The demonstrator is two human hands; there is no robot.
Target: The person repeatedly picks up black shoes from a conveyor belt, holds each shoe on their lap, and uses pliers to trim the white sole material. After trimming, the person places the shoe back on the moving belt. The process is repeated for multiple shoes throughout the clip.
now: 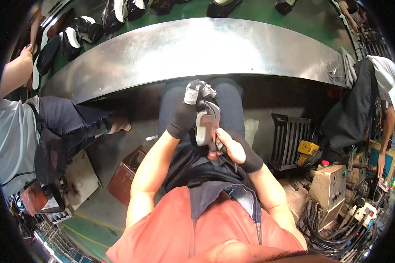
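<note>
Above my lap, I hold a shoe with a pale grey and white side and dark parts. My left hand, in a black glove with white wrapping on the fingers, is closed round its far end. At the near end, my right hand, with a black band round the wrist, has its fingers closed on the shoe. Thumb and fingers press against a dark edge there. Part of the shoe is blurred, and the palm side of both hands is hidden.
A shiny metal ledge runs across in front of my knees. Behind it, several shoes lie on a green belt. Co-workers sit at left and right. A brown box stands at left, a machine with a red button at right.
</note>
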